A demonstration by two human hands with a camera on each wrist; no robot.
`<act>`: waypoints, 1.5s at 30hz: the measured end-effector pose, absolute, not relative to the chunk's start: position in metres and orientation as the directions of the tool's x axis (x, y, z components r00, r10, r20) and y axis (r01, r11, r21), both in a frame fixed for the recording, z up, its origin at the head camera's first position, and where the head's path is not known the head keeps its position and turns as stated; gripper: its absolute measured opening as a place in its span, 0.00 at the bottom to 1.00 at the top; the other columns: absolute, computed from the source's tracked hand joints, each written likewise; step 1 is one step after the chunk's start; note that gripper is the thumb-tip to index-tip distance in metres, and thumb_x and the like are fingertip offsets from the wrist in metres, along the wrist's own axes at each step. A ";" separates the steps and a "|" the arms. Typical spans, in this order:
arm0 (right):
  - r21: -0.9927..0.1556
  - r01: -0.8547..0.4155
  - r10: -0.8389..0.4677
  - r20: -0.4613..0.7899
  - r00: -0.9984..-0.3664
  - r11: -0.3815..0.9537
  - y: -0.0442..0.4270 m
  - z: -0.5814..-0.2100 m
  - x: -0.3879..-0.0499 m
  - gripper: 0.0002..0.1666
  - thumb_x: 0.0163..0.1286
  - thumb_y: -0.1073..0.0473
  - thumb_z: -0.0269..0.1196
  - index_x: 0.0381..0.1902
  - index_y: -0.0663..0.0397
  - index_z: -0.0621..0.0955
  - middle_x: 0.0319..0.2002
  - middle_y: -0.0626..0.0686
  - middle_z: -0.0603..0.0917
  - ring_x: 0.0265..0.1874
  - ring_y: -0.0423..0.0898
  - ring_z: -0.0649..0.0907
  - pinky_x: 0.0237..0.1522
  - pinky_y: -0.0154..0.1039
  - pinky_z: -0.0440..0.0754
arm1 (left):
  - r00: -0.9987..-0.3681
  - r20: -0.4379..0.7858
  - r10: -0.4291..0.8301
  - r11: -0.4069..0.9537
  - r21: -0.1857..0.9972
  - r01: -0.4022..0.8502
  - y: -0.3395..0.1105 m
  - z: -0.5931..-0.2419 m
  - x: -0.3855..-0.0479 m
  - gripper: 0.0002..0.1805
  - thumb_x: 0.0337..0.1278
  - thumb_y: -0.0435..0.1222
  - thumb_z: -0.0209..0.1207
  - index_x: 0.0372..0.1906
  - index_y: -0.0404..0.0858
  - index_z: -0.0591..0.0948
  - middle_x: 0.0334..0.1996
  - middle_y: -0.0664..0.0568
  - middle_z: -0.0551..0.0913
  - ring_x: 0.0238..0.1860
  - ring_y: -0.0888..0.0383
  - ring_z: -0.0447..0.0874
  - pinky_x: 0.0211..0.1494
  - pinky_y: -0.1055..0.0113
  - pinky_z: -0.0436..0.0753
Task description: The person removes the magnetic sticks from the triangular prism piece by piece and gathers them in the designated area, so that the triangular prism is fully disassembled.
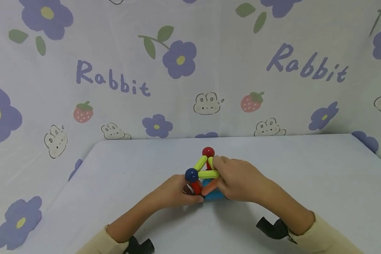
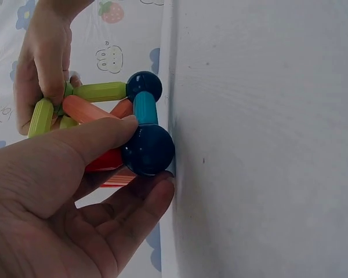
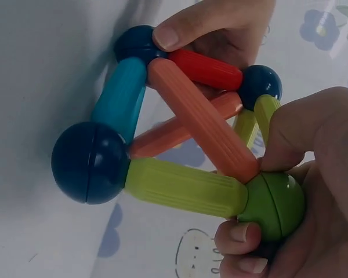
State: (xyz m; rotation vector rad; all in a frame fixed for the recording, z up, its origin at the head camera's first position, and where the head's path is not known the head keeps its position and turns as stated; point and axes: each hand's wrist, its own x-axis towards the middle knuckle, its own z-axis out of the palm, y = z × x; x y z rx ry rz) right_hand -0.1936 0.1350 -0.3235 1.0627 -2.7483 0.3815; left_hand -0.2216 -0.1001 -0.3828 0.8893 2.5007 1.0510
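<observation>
Two sleeves (image 1: 325, 231) enter at the frame's bottom. Above, the left hand (image 1: 176, 194) pinches a blue ball (image 3: 136, 45); the right hand (image 1: 242, 180) clamps the green ball (image 3: 275, 205). Between them, lower centre: one model (image 1: 208, 174), glossy balls (three blue, one green, one red), ribbed rods (image 3: 203, 119), over one white table (image 1: 92, 187). Behind, one cloth (image 1: 222, 63) bears two "Rabbit" words (image 1: 114, 80).

Left hand (image 1: 177, 193) and right hand (image 1: 242, 179) bare. Left sleeve (image 1: 103, 242) and right sleeve (image 1: 325, 234) pale cream, plain cloth, edges ending short of wrists. Black, stubby, bent piece (image 1: 143, 246) beside left sleeve; matching black curved piece (image 1: 274, 229) by right one, small shiny bit (image 1: 291, 240) near sleeve edge.
</observation>
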 end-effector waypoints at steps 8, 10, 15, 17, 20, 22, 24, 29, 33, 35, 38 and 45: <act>-0.280 -0.644 -0.583 0.278 -0.764 0.712 0.146 -0.317 -0.198 0.17 0.61 0.73 0.63 0.41 0.54 0.69 0.23 0.46 0.70 0.14 0.39 0.68 0.18 0.32 0.72 | -0.773 -0.025 0.634 0.539 0.731 0.418 -0.101 -0.380 -0.219 0.16 0.55 0.38 0.72 0.46 0.39 0.81 0.33 0.58 0.85 0.31 0.62 0.84 0.36 0.69 0.84; -0.309 -0.646 -0.588 0.268 -0.763 0.698 0.148 -0.316 -0.199 0.18 0.61 0.74 0.62 0.42 0.54 0.69 0.23 0.46 0.70 0.14 0.39 0.69 0.19 0.32 0.74 | -0.778 -0.030 0.628 0.547 0.727 0.414 -0.101 -0.380 -0.218 0.17 0.55 0.38 0.72 0.46 0.38 0.81 0.32 0.58 0.85 0.31 0.61 0.84 0.35 0.69 0.84; -0.349 -0.667 -0.606 0.279 -0.745 0.659 0.152 -0.315 -0.202 0.18 0.62 0.74 0.62 0.43 0.53 0.69 0.28 0.46 0.73 0.20 0.40 0.72 0.23 0.32 0.77 | -0.776 -0.026 0.630 0.563 0.704 0.433 -0.100 -0.381 -0.219 0.16 0.53 0.38 0.72 0.44 0.38 0.82 0.33 0.57 0.85 0.31 0.62 0.83 0.35 0.69 0.84; -0.355 -0.666 -0.599 0.292 -0.745 0.656 0.153 -0.314 -0.203 0.18 0.62 0.74 0.62 0.43 0.53 0.69 0.31 0.47 0.75 0.23 0.41 0.73 0.24 0.32 0.78 | -0.776 -0.028 0.630 0.569 0.696 0.437 -0.099 -0.381 -0.219 0.15 0.53 0.38 0.73 0.44 0.39 0.82 0.34 0.57 0.85 0.31 0.62 0.83 0.36 0.70 0.83; -0.359 -0.655 -0.580 0.304 -0.756 0.666 0.156 -0.312 -0.205 0.17 0.63 0.74 0.62 0.43 0.53 0.70 0.33 0.48 0.77 0.25 0.42 0.74 0.26 0.33 0.78 | -0.782 -0.039 0.622 0.583 0.690 0.429 -0.099 -0.381 -0.219 0.15 0.53 0.38 0.73 0.44 0.39 0.83 0.35 0.57 0.85 0.31 0.62 0.83 0.36 0.70 0.83; -0.353 -0.649 -0.568 0.314 -0.761 0.674 0.159 -0.310 -0.206 0.17 0.64 0.73 0.63 0.44 0.54 0.70 0.34 0.49 0.78 0.26 0.43 0.75 0.27 0.34 0.79 | -0.784 -0.047 0.619 0.590 0.687 0.424 -0.099 -0.381 -0.219 0.16 0.53 0.39 0.73 0.45 0.39 0.83 0.36 0.56 0.85 0.31 0.62 0.83 0.37 0.69 0.83; -0.347 -0.646 -0.558 0.326 -0.763 0.680 0.163 -0.309 -0.207 0.17 0.64 0.73 0.63 0.45 0.54 0.70 0.35 0.50 0.78 0.26 0.43 0.75 0.27 0.34 0.79 | -0.786 -0.057 0.615 0.596 0.686 0.417 -0.099 -0.380 -0.219 0.16 0.53 0.39 0.73 0.45 0.39 0.83 0.36 0.56 0.85 0.31 0.62 0.83 0.37 0.69 0.83; -0.342 -0.655 -0.545 0.369 -0.753 0.673 0.170 -0.308 -0.213 0.17 0.65 0.73 0.63 0.46 0.57 0.69 0.35 0.51 0.78 0.27 0.44 0.75 0.29 0.36 0.79 | -0.797 -0.093 0.597 0.620 0.683 0.385 -0.099 -0.377 -0.218 0.19 0.51 0.40 0.74 0.46 0.37 0.83 0.35 0.56 0.85 0.32 0.61 0.82 0.38 0.68 0.84; -0.414 -0.630 -0.510 0.370 -0.776 0.657 0.172 -0.312 -0.220 0.14 0.67 0.71 0.62 0.45 0.58 0.69 0.32 0.51 0.76 0.26 0.44 0.74 0.28 0.37 0.78 | -0.805 -0.110 0.583 0.634 0.681 0.367 -0.098 -0.375 -0.218 0.19 0.51 0.40 0.74 0.46 0.37 0.83 0.36 0.55 0.85 0.32 0.60 0.83 0.38 0.67 0.84; -0.461 -0.616 -0.500 0.360 -0.788 0.638 0.172 -0.314 -0.223 0.13 0.68 0.69 0.61 0.45 0.58 0.69 0.29 0.50 0.74 0.24 0.45 0.73 0.26 0.36 0.76 | -0.808 -0.116 0.578 0.638 0.681 0.359 -0.098 -0.375 -0.219 0.19 0.51 0.41 0.74 0.46 0.38 0.83 0.36 0.56 0.85 0.33 0.60 0.83 0.38 0.68 0.84; -0.521 -0.608 -0.510 0.337 -0.791 0.599 0.172 -0.316 -0.228 0.12 0.68 0.69 0.58 0.46 0.59 0.68 0.27 0.50 0.71 0.23 0.45 0.71 0.24 0.36 0.73 | -0.809 -0.119 0.576 0.639 0.683 0.355 -0.098 -0.376 -0.220 0.19 0.51 0.41 0.74 0.46 0.38 0.83 0.36 0.56 0.85 0.33 0.60 0.83 0.38 0.68 0.84; -0.592 -0.607 -0.589 0.258 -0.766 0.530 0.173 -0.320 -0.240 0.18 0.69 0.71 0.54 0.52 0.61 0.61 0.35 0.54 0.68 0.30 0.47 0.73 0.32 0.36 0.76 | -0.811 -0.137 0.569 0.639 0.694 0.331 -0.098 -0.375 -0.219 0.20 0.51 0.41 0.75 0.47 0.37 0.83 0.36 0.56 0.85 0.33 0.59 0.83 0.39 0.66 0.85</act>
